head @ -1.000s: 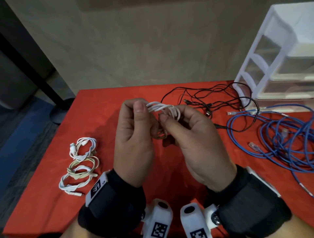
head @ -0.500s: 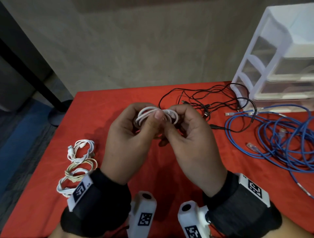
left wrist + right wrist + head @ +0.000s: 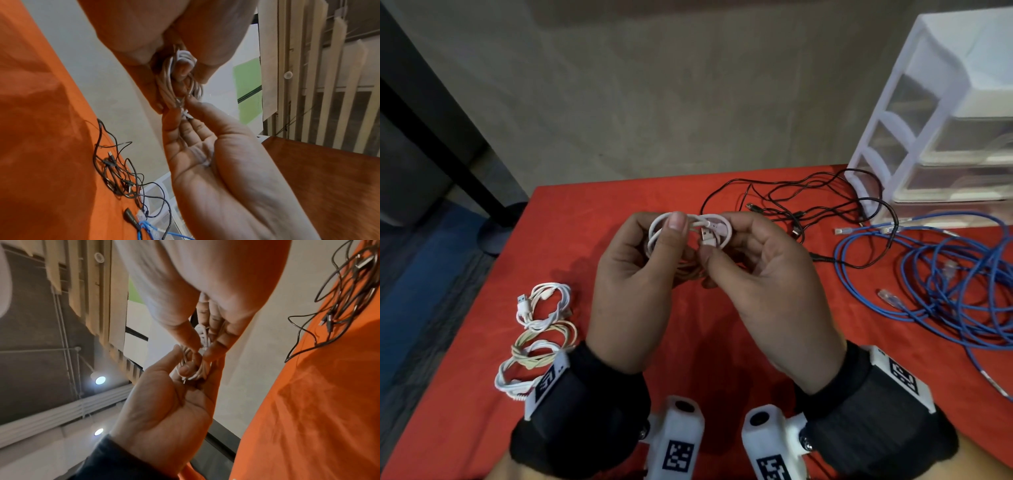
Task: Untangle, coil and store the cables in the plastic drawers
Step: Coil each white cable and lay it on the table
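Observation:
A small coil of white cable (image 3: pixel 690 228) is held above the red table (image 3: pixel 585 219) between both hands. My left hand (image 3: pixel 661 229) grips the coil's left side, thumb pressed over the loops. My right hand (image 3: pixel 717 240) pinches the right side, with the cable's USB plug (image 3: pixel 707 236) just above its thumb. In the left wrist view the coil (image 3: pixel 169 81) runs between my left fingers at the top and the right hand's fingertips (image 3: pixel 174 112) below. The right wrist view shows the coil (image 3: pixel 202 368) pinched by both hands. The plastic drawers (image 3: pixel 945 137) stand at the far right.
Three coiled cables (image 3: pixel 541 329), white and cream, lie in a row at the table's left. A loose black cable tangle (image 3: pixel 808 205) lies beyond my hands, and a blue cable heap (image 3: pixel 945 284) spreads before the drawers. The table's far edge meets a wall.
My left thumb has come down across the coil. The coil has turned flatter toward me, and its USB plug now shows by my right thumb. Both hands sit slightly lower.

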